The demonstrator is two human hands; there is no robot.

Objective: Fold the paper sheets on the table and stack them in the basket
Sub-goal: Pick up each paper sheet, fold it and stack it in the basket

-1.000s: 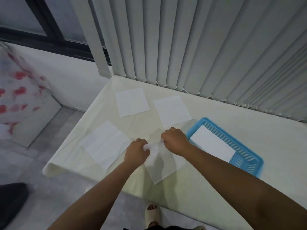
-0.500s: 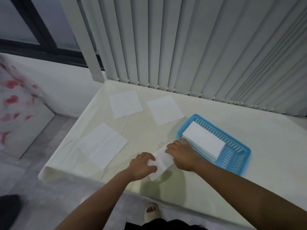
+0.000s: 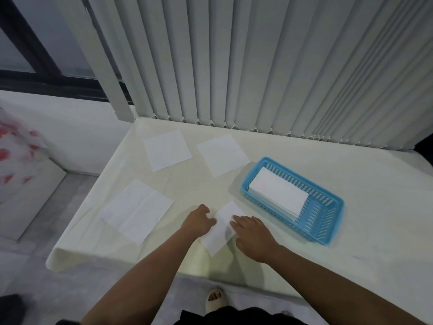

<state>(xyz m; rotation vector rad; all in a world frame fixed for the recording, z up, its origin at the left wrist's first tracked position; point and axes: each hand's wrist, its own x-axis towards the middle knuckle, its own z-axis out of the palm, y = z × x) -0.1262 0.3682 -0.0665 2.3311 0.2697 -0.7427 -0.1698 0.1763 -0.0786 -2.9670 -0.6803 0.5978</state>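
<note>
Both hands have slid apart along the folded sheet [image 3: 220,227] since half a second ago. Left hand [image 3: 198,221] sits loosely curled, knuckles on the sheet's left edge; right hand [image 3: 251,232] lies open and flat, fingers pressing its right side. It's on the table [image 3: 304,254], just left of the blue basket [image 3: 328,221] holding a folded stack [image 3: 278,192]. No readable writing anywhere.

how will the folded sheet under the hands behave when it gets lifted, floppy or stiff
Probably floppy: the folded sheet looks thin and lies flat on the table under the left hand and right hand. It is likely very light, so it may slide or spring open. The stack in the basket suggests that folds hold reasonably.
</note>
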